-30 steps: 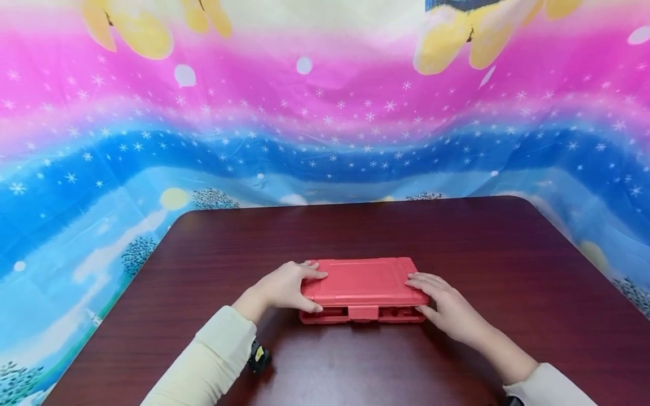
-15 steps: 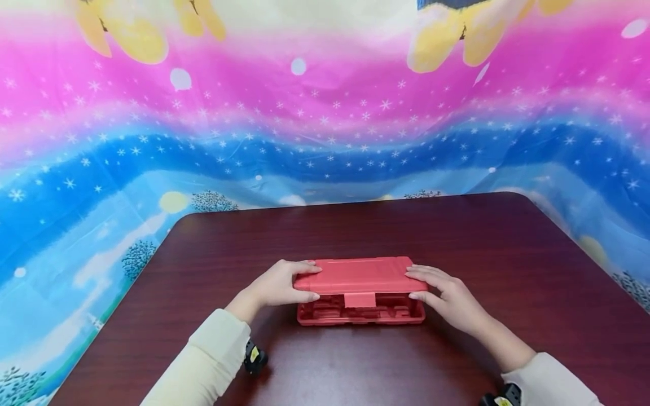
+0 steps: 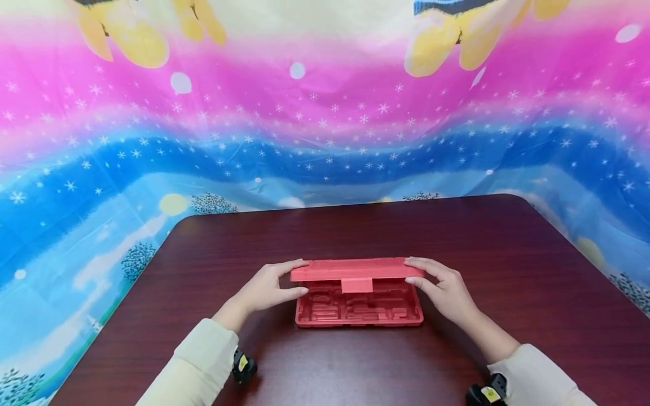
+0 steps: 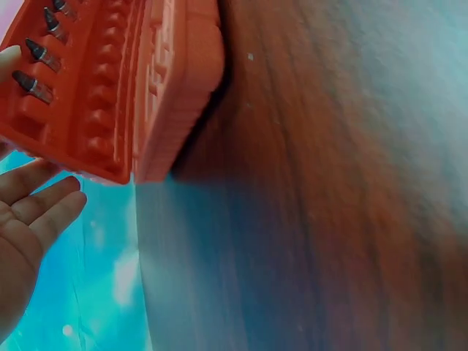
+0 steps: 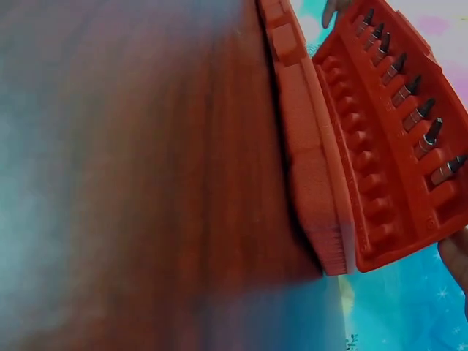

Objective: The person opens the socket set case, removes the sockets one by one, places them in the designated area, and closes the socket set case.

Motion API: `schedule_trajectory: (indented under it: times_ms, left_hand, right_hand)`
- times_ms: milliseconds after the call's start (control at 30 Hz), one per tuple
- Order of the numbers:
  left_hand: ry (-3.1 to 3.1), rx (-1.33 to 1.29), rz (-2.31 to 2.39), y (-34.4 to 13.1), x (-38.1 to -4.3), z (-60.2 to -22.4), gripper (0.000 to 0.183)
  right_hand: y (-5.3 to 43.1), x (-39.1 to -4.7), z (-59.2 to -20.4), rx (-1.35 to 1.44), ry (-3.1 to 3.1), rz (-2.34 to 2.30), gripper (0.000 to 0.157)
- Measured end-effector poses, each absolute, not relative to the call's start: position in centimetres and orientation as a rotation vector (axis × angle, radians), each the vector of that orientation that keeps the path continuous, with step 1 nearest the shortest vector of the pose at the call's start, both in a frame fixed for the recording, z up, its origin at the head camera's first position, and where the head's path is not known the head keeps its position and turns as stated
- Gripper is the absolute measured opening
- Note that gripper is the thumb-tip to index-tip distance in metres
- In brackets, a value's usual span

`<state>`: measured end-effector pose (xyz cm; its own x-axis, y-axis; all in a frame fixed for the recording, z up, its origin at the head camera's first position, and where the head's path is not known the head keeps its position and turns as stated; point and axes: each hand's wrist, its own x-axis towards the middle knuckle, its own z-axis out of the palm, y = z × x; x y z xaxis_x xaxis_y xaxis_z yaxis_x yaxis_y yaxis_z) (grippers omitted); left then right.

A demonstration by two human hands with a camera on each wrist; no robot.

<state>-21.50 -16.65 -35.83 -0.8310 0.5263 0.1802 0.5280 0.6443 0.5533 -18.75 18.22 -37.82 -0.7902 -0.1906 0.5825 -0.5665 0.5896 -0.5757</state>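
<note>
The left hand (image 3: 261, 290) pinches the left end of the red lid (image 3: 350, 269), thumb on the inner side and fingers on the outer; the left wrist view crops this hand, so how firmly the fingers bear on the lid is hard to judge. The right hand (image 3: 449, 287) pinches the opposite end, thumb at the front edge. The lid lies directly between them, its long axis running from hand to hand, with neither clearly nearer. It tilts part-way up along the far side of its base (image 3: 359, 323), which sits flat on the desk (image 3: 325, 366), its long side facing the person. A latch tab (image 3: 357, 285) hangs mid-front; dark-tipped bits (image 5: 407, 90) line the lid's inner face.
</note>
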Motion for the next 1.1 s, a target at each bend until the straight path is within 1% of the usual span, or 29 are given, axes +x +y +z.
schedule_trajectory:
  times_ms: [267, 367, 467, 567, 700, 767, 900, 1000, 1100]
  left_hand:
    - [-2.865, -0.748, -1.016, -17.8, -20.6, -36.6, 0.067]
    - [-2.852, -0.669, -0.991, -17.8, -20.3, -36.8, 0.062]
    - [-2.829, -0.593, -0.959, -17.5, -20.0, -37.1, 0.054]
    - [-2.818, -0.582, -0.909, -16.8, -19.5, -37.4, 0.047]
    - [-2.792, -0.705, -0.733, -15.8, -19.1, -38.1, 0.043]
    - [-2.776, -0.791, -0.637, -15.2, -18.9, -38.5, 0.044]
    - [-2.777, -0.922, -0.525, -14.6, -18.5, -39.0, 0.051]
    - [-2.81, -0.954, -0.523, -14.6, -18.3, -39.3, 0.058]
    - [-2.822, -0.969, -0.554, -14.7, -18.2, -39.7, 0.06]
  right_hand:
    - [18.3, -19.8, -36.9, 0.567, -2.35, 1.123, 0.027]
    - [18.5, -20.1, -36.4, 0.569, -2.369, 1.088, 0.026]
    - [18.6, -20.4, -35.9, 0.573, -2.384, 1.073, 0.025]
    - [18.7, -20.7, -35.4, 0.579, -2.412, 1.066, 0.025]
    - [18.8, -21.2, -34.9, 0.605, -2.456, 1.033, 0.025]
    - [18.8, -21.5, -34.7, 0.611, -2.473, 1.018, 0.025]
    - [18.8, -22.1, -34.3, 0.63, -2.506, 1.034, 0.025]
    - [18.6, -22.5, -34.0, 0.647, -2.527, 1.078, 0.025]
    - [18.6, -22.8, -33.8, 0.648, -2.542, 1.129, 0.026]
